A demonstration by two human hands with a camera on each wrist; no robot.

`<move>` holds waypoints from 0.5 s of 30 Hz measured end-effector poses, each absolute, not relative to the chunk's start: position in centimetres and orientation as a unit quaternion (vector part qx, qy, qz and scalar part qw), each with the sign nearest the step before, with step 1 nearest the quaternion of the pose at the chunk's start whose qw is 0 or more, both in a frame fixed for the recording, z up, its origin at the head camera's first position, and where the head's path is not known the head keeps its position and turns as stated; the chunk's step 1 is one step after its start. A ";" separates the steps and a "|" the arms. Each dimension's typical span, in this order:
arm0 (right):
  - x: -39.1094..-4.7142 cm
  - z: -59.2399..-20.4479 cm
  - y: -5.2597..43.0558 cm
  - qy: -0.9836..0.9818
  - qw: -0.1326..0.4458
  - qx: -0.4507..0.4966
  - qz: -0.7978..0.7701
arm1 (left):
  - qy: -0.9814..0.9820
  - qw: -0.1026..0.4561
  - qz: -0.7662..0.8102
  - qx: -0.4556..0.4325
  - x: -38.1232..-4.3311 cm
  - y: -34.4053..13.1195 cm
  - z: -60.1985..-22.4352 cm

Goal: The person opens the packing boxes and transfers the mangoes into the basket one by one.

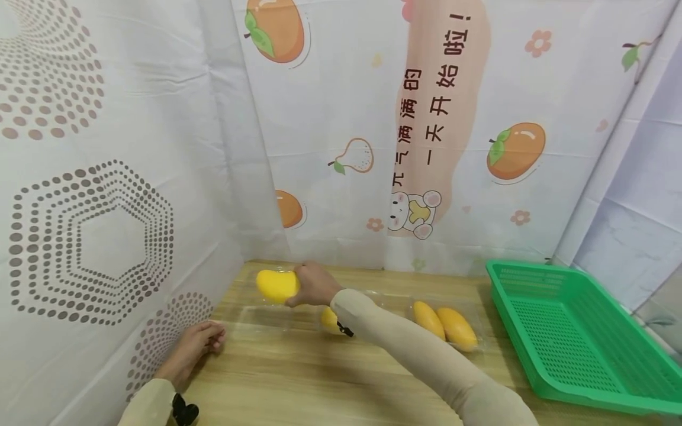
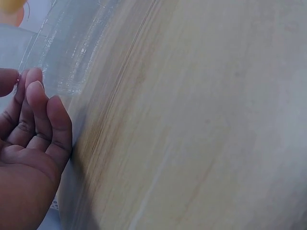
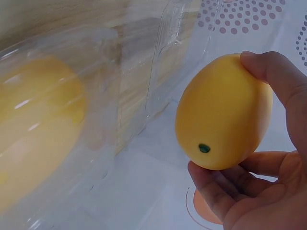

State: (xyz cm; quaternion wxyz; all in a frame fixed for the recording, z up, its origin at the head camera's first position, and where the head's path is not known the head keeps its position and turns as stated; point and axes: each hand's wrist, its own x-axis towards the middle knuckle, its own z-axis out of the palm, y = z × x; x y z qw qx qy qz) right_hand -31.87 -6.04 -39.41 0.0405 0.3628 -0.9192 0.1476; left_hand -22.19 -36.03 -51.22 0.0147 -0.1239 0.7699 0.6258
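Yellow mango (image 1: 277, 286) gripped in the right hand (image 1: 317, 285), over the leftmost clear box (image 1: 260, 318).
The right hand's thumb and fingers are clamped on the mango from opposite sides, with a small green dot showing on the fruit in the right wrist view; I cannot tell whether it touches the box. The left hand (image 1: 198, 345), fingers loosely bent, is beside that box's near left corner; whether its fingertips meet the plastic is unclear. Another mango (image 1: 330, 319) shows partly behind the right sleeve (image 1: 410, 343), and two more mangoes (image 1: 457, 329) lie side by side in a clear container (image 1: 475, 310) farther right. A green basket (image 1: 518, 349) stands at the desk's (image 1: 298, 384) right side, before a fruit-print curtain (image 1: 330, 83).
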 end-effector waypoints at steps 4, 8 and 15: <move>-31.7 -39.0 -5.2 -0.921 0.035 0.356 0.156 | 0.769 0.019 0.627 -0.122 -22.2 -36.2 -51.1; -31.6 -38.7 -4.4 -0.921 0.038 0.352 0.161 | 0.767 0.024 0.628 -0.128 -22.2 -36.2 -51.0; -31.8 -38.7 -3.0 -0.923 0.051 0.350 0.150 | 0.767 0.034 0.626 -0.136 -22.3 -36.2 -51.0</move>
